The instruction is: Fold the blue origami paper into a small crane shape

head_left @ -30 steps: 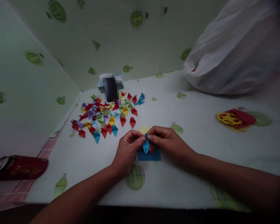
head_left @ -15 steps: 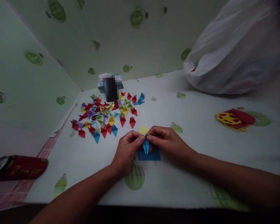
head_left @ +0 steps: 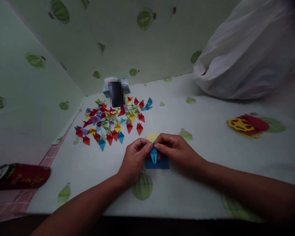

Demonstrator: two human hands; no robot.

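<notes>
Left hand (head_left: 132, 160) and right hand (head_left: 183, 150): each grip is closed, thumb and fingers pinching the upper end of one folded blue paper (head_left: 154, 156) between them. The folded paper points downward, its narrow lower end split in two, in front of the blue sheet (head_left: 162, 164), which serves as landmark. Relative to the earlier frame, the lower end of the folded paper reaches slightly farther down; the hands are almost unchanged in position.

The blue sheet lies flat on the patterned surface (head_left: 191, 190), partly hidden by the hands. Just beyond the blue sheet: a yellow paper (head_left: 151, 137), also partly covered. Beyond and to the left of the blue sheet: many small folded papers (head_left: 140, 128) in mixed colors, with a pixelated dark object (head_left: 117, 95) and a box (head_left: 127, 88) behind them. Far left: a red can (head_left: 27, 177). Right and beyond: red and yellow cutouts (head_left: 257, 124); farther back, a white bag (head_left: 241, 68).
</notes>
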